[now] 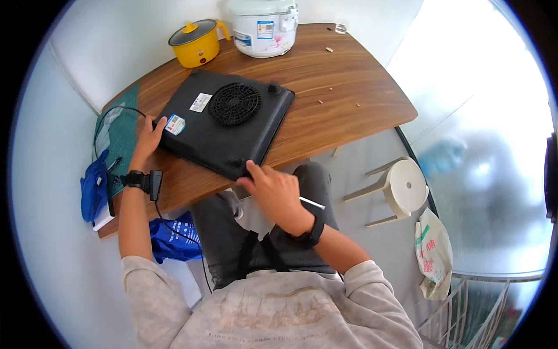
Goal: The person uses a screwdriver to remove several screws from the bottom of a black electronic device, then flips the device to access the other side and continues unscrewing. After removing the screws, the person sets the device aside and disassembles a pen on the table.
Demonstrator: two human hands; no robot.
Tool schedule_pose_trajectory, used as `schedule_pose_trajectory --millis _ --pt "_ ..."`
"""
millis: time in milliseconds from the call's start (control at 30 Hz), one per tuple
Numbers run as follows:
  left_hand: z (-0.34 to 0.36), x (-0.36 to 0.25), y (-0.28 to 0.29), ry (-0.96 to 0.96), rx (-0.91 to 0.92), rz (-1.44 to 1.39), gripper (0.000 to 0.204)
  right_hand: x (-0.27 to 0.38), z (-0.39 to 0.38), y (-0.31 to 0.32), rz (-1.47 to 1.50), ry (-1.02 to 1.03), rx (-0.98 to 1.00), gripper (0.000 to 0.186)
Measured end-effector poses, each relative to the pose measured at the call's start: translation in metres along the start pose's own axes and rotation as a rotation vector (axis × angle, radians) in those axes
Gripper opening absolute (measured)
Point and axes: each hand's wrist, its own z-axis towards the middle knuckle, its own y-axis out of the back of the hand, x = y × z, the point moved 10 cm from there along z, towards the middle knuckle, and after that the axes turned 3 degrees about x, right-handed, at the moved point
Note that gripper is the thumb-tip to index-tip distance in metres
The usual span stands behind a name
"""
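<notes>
A flat black appliance (203, 145) lies underside up on the wooden table, with a round vent grille (234, 103), corner feet and two labels. My left hand (148, 136) is closed on its left edge, beside the black cord. My right hand (274, 195) is at the near right corner, fingertips against the housing. A slim silver tool (311, 203) juts out of this hand to the right; its other end is hidden in my fingers.
The table (363, 99) holds a yellow pot (195, 46), a white cooker (261, 41), a green mat (122, 125) with blue cloth (93, 192), and small bits. Below are a blue bag (174, 238), white stool (401, 189) and pale sack (433, 253). Frosted glass (482, 145) stands right.
</notes>
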Motion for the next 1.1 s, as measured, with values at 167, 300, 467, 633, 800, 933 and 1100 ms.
schedule_pose_trajectory --millis 167,300,467,633,800,933,1100 --pt "-0.027 -0.021 0.002 -0.005 0.097 0.014 0.063 -0.024 0.015 0.019 -0.095 -0.058 -0.001 0.029" --pt "-0.064 -0.051 0.006 -0.015 0.143 -0.045 0.059 -0.051 0.032 0.030 -0.214 -0.127 0.054 0.023" --pt "-0.096 -0.053 0.007 0.046 0.328 -0.073 0.045 -0.078 0.058 0.050 -0.305 -0.139 0.008 0.014" --pt "-0.123 -0.051 0.000 -0.031 0.367 -0.284 0.026 -0.100 0.086 0.051 -0.337 -0.126 0.040 0.006" --pt "-0.145 -0.067 0.013 -0.201 0.204 0.067 0.026 -0.108 0.105 0.048 -0.380 -0.107 0.041 0.007" --pt "-0.150 -0.055 0.013 -0.254 0.119 0.154 0.016 -0.112 0.121 0.039 -0.421 -0.103 0.045 0.008" --pt "-0.155 -0.067 0.010 -0.296 0.187 0.047 0.010 -0.123 0.142 0.037 -0.458 -0.132 0.095 0.010"
